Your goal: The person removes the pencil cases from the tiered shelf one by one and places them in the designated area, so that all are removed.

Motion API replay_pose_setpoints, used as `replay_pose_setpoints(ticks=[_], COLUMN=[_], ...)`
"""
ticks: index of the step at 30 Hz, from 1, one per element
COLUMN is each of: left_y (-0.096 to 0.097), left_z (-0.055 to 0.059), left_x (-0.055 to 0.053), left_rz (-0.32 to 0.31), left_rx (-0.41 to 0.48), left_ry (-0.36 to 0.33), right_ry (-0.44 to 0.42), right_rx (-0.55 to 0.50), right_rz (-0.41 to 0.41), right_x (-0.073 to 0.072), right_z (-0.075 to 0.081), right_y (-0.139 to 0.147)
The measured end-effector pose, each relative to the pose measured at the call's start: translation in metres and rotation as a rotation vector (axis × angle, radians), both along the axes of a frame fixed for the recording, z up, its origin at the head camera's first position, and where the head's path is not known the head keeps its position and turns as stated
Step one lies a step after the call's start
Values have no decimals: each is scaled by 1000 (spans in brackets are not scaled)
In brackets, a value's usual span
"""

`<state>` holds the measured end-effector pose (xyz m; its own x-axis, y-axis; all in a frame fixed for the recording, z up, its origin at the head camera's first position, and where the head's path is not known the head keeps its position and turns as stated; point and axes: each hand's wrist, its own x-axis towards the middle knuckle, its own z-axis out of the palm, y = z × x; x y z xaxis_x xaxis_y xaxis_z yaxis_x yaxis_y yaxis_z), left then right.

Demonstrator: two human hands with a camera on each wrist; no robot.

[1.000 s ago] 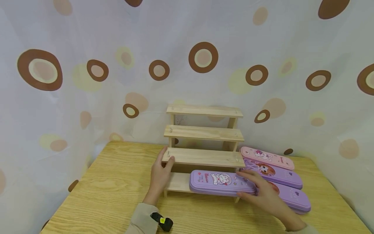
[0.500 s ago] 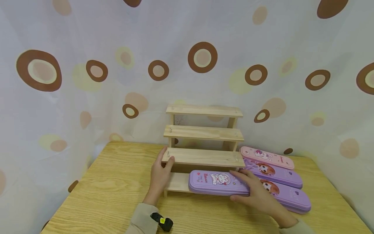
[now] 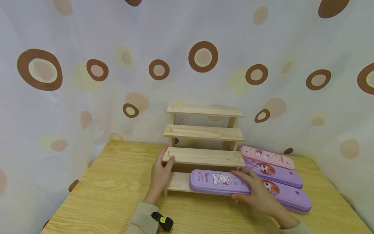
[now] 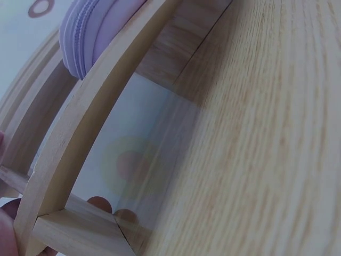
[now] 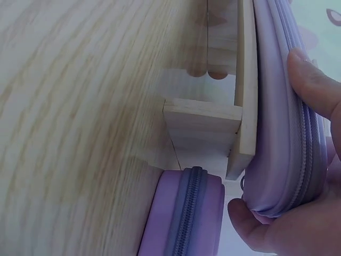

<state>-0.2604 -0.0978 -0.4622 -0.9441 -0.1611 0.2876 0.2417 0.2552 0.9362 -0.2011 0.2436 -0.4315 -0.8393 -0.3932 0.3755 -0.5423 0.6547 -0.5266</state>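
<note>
A purple zippered pencil case point(image 3: 204, 182) with a rabbit print lies along the lowest step of a wooden stepped display shelf point(image 3: 201, 156). My right hand point(image 3: 258, 195) grips its right end, thumb on the near side and fingers over the far side. In the right wrist view, the thumb presses beside the zipper of this pencil case point(image 5: 282, 122), which sits against the step board. With my left hand point(image 3: 159, 175), I hold the left end of the second step from the bottom. Only a sliver of that hand shows at the left wrist view's lower left edge.
To the shelf's right lie a pink pencil case point(image 3: 267, 157) and two purple ones with a doll print, the middle point(image 3: 280, 177) and the nearest point(image 3: 292, 196). A patterned curtain point(image 3: 187, 87) hangs behind the wooden table point(image 3: 111, 188).
My right hand has slid slightly left along the pencil case, uncovering more of the nearest doll-print case. The pencil case itself and my left hand have hardly moved.
</note>
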Motion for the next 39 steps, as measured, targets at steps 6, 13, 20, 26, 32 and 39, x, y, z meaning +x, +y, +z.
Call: replay_pose_setpoints(ticks=[6, 13, 20, 26, 32, 39], left_y=[0, -1, -1, -1, -1, -1], left_z=[0, 0, 0, 0, 0, 0], left_x=[0, -1, -1, -1, 0, 0], left_rz=[6, -25, -36, -34, -34, -29], left_rx=[-6, 9, 11, 13, 12, 10], left_ry=[-9, 1, -3, -3, -2, -8], right_ry=[-4, 30, 66, 55, 42, 74], right_rx=[-14, 11, -2, 6, 11, 28], right_rz=[0, -23, -10, -47, -88, -113], right_x=[8, 17, 25, 35, 45, 55], right_z=[4, 5, 6, 3, 2, -2], right_y=[4, 16, 29, 42, 60, 84])
